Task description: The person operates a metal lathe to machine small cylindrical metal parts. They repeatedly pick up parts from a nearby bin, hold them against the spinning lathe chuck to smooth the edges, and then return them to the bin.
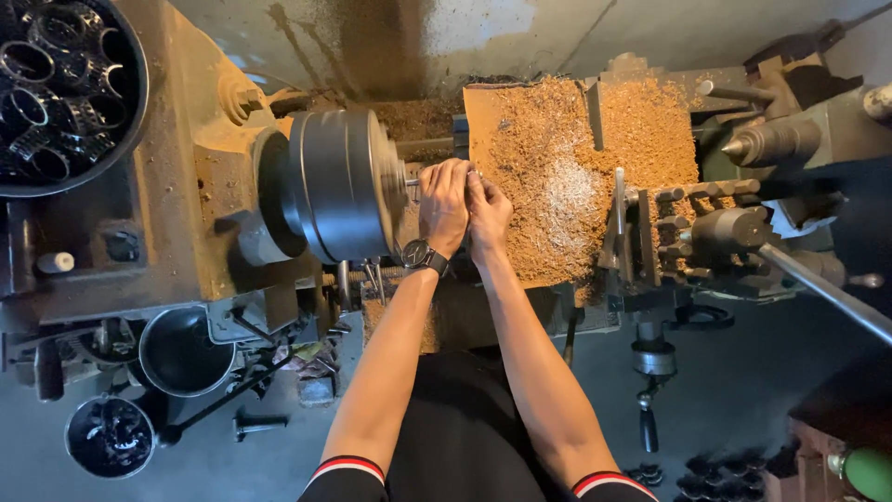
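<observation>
Both my hands meet just right of the lathe's grey round chuck (339, 184). My left hand (444, 204), with a dark wristwatch (423, 255) on the wrist, is curled shut around a small part at the chuck's face. My right hand (487, 210) presses against it from the right, fingers closed on the same small metal piece (472, 174), most of which is hidden. I cannot make out the piece's shape.
Brown metal shavings cover the lathe carriage (557, 177). The tool post with bolts (688, 232) and the pointed tailstock centre (767, 144) stand at right. A black bowl of metal rings (65, 88) sits top left. Dark pots (181, 351) and hand tools lie lower left.
</observation>
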